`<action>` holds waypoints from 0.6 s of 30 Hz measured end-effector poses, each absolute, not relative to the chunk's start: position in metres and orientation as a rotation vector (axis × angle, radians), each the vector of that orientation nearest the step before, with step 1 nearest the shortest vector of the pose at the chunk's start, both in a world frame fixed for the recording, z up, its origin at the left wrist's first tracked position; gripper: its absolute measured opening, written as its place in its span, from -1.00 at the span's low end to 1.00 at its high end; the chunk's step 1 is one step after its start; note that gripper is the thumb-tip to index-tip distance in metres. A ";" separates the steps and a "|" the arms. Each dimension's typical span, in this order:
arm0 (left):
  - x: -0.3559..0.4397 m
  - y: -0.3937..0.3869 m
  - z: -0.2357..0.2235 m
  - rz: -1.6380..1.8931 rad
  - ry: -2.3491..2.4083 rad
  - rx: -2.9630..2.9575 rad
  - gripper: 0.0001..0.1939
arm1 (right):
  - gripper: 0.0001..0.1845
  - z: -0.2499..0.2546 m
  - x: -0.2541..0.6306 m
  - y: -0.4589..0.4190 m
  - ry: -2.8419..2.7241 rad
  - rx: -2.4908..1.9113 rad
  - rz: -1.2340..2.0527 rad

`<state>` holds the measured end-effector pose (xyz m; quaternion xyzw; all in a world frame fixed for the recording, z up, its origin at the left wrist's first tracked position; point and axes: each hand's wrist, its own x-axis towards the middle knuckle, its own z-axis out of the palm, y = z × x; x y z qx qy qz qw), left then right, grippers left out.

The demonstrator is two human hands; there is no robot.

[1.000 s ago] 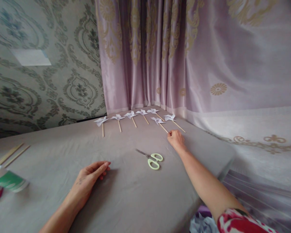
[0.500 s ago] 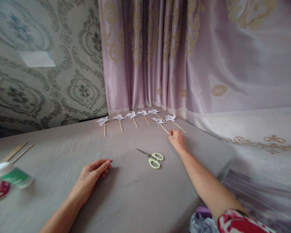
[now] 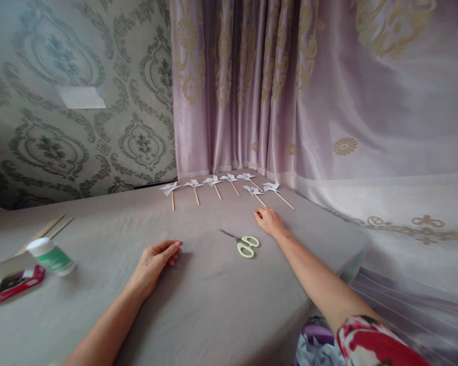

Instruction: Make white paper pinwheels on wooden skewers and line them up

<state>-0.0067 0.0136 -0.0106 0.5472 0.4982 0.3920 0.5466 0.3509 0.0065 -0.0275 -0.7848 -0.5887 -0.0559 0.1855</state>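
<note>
Several white paper pinwheels [image 3: 212,181] on thin wooden sticks lie in a row at the far end of the table. My right hand [image 3: 269,221] is just below the nearest pinwheel [image 3: 253,191], close to the end of its stick. Its fingers are curled in, and nothing shows in them. Over the table at centre left is my left hand [image 3: 157,260], thumb against the bent fingers, with nothing visible between them. Between my hands lie scissors [image 3: 246,246] with pale green handles, blades pointing to the far left.
On the left stand a white bottle with a green label [image 3: 52,256] and a red box [image 3: 17,283]. Behind them lie loose wooden sticks [image 3: 61,228]. A purple curtain [image 3: 236,101] hangs at the table's far corner. Crumpled fabric [image 3: 316,343] is below the right table edge.
My right hand has let go of the nearest pinwheel's stick and drawn back a little to the left. The view has turned slightly left. My left hand keeps its pose.
</note>
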 end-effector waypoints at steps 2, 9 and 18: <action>-0.007 0.013 -0.010 0.941 1.177 1.288 -0.50 | -0.71 -0.028 0.350 0.007 -1.680 -2.222 -0.159; -0.004 0.009 -0.009 0.946 1.164 1.359 -0.53 | -0.73 -0.023 0.353 0.011 -1.748 -2.278 -0.083; -0.004 0.008 -0.014 0.937 1.150 1.534 -0.53 | -0.73 -0.014 0.350 0.008 -1.779 -2.339 0.012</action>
